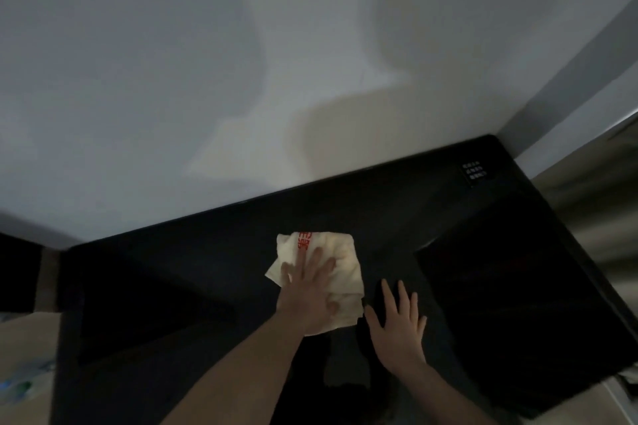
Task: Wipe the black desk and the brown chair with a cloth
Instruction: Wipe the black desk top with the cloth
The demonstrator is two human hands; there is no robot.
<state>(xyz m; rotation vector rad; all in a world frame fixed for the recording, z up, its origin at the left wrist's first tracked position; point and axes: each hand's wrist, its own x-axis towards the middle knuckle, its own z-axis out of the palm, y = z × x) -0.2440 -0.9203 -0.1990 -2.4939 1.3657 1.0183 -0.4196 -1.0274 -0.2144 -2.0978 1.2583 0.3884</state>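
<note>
Near the middle of the black desk [214, 272], head view: the left hand [307, 290] presses flat, fingers straight, on a cream cloth [345, 252] with red print, spread on the desktop just short of the wall [241, 62]. The right hand [397, 324] rests open beside it, fingers splayed on the desk. Desk-wiping appears under way; the brown chair is not identifiable. Next, presumably, strokes toward the unwiped right side and its small label [475, 171].
</note>
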